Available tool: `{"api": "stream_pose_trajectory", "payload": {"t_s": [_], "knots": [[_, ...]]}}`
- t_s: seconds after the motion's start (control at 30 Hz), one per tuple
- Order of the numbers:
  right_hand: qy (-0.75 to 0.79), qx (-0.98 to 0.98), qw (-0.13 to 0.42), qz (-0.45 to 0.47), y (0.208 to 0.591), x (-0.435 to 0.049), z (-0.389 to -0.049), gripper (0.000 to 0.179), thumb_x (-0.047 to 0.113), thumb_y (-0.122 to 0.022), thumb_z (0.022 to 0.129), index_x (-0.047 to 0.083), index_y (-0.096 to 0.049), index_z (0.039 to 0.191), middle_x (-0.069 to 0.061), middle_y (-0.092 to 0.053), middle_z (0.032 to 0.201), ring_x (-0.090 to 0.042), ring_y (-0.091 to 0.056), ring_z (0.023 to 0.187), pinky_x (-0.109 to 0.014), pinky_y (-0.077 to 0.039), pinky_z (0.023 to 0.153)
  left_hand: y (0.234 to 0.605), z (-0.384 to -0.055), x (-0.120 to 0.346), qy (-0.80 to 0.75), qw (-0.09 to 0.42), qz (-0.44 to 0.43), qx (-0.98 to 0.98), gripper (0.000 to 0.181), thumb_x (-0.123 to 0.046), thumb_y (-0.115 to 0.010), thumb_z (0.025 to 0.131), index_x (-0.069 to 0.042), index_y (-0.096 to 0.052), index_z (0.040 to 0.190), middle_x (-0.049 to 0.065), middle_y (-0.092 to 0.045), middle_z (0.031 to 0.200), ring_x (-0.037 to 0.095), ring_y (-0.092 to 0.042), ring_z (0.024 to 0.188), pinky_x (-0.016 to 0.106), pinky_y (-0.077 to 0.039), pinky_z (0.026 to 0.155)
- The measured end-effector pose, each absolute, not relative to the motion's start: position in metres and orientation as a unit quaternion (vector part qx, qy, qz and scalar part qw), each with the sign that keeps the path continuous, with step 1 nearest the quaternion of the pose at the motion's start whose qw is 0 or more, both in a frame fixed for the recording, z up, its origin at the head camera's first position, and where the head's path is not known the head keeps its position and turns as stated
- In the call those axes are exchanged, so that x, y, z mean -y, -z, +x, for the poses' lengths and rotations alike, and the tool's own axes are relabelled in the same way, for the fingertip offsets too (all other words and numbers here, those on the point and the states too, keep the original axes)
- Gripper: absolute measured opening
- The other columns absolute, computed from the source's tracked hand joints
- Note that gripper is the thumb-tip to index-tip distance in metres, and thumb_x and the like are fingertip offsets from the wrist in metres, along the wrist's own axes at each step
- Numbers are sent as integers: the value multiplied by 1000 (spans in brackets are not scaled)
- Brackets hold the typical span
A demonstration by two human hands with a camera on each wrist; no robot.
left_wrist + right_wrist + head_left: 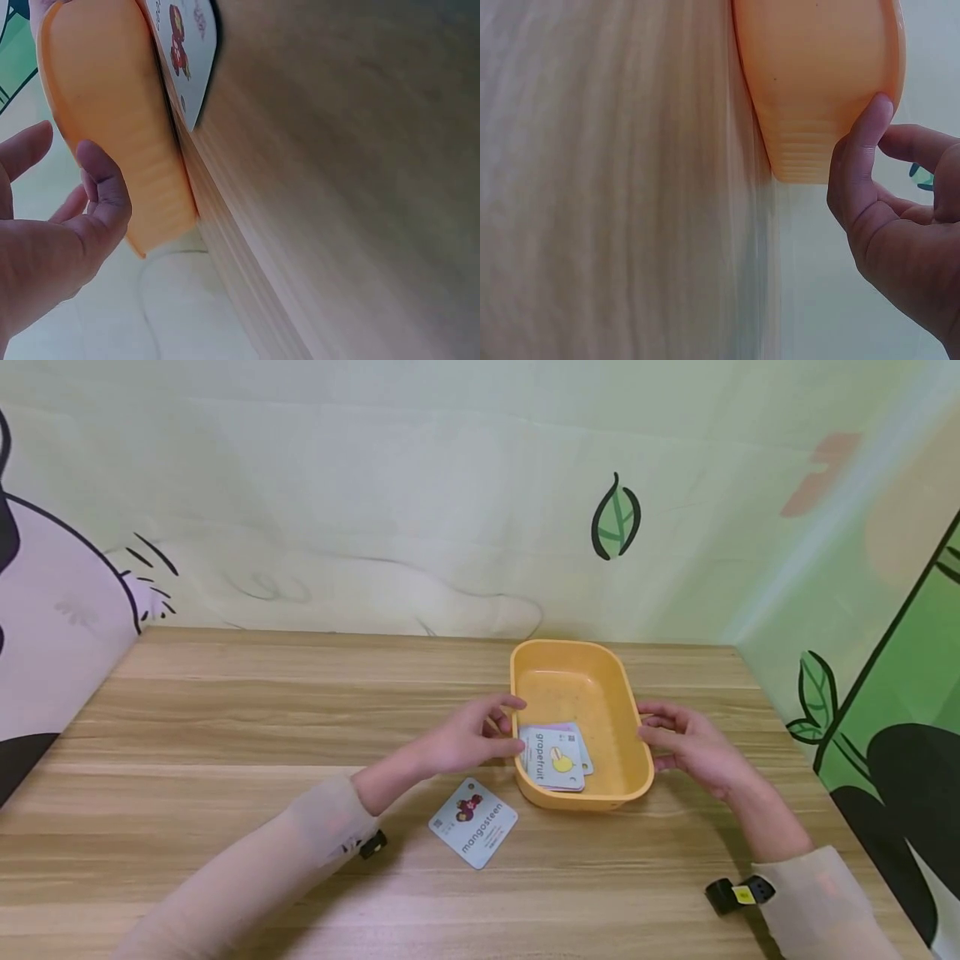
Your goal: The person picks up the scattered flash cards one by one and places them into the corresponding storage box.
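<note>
A yellow-orange plastic bin (566, 653) stands on the wooden table with several fruit cards inside, the top one a grapefruit card (555, 758). My left hand (468, 737) is at the bin's left side, its thumb and fingertips right at the rim and the fingers loosely bent. On the opposite side, my right hand (693, 747) has its fingertips at the right rim, also loosely bent; in the right wrist view its thumb (866, 139) overlaps the bin wall. A mangosteen card, printed "mongosteen" (474, 823), lies face up on the table just left of the bin's near end.
The wooden table (262, 710) runs back to a pale green printed wall covering (360, 510) with a leaf drawing. A side panel (900, 677) with green and black artwork borders the right. Small black wrist cameras (738, 893) sit at both sleeves.
</note>
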State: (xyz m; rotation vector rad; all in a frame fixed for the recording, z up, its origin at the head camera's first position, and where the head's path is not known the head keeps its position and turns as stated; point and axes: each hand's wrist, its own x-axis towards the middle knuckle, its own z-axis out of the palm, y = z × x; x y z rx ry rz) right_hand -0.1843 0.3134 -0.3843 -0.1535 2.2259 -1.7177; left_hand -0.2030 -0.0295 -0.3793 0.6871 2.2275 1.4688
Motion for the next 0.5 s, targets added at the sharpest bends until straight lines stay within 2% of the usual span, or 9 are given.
{"api": "stream_pose_trajectory", "payload": {"t_s": [0.1, 0.23, 0.33, 0.5], "knots": [[602, -780, 163, -54, 384, -313, -184, 56, 12, -56, 106, -15, -32, 149, -21, -53, 119, -15, -65, 90, -32, -61, 73, 380, -201, 32, -544, 196, 231, -782, 52, -6, -73, 95, 3, -50, 140, 15, -57, 109, 24, -62, 92, 37, -59, 78], [603, -779, 164, -53, 384, -313, -184, 56, 12, -55, 106, -15, -32, 149, -19, -54, 118, -15, -65, 90, -32, -61, 72, 379, -198, 37, -563, 195, 224, -771, 37, -4, -71, 95, 3, -54, 126, 16, -59, 108, 25, -62, 89, 47, -59, 81], [603, -779, 164, -52, 383, -312, -184, 56, 12, -55, 106, -15, -32, 149, -19, -54, 118, -15, -65, 90, -32, -61, 73, 380, -197, 43, -550, 188, 235, -779, 30, -5, -72, 95, 2, -56, 120, 14, -60, 106, 24, -61, 90, 41, -59, 79], [601, -780, 166, -50, 382, -312, -183, 56, 12, -55, 106, -15, -32, 149, -21, -54, 119, -15, -65, 90, -32, -61, 74, 382, -195, 54, -501, 192, 269, -800, 33, -8, -73, 94, 7, -60, 120, 12, -62, 105, 24, -60, 97, 31, -55, 83]]}}
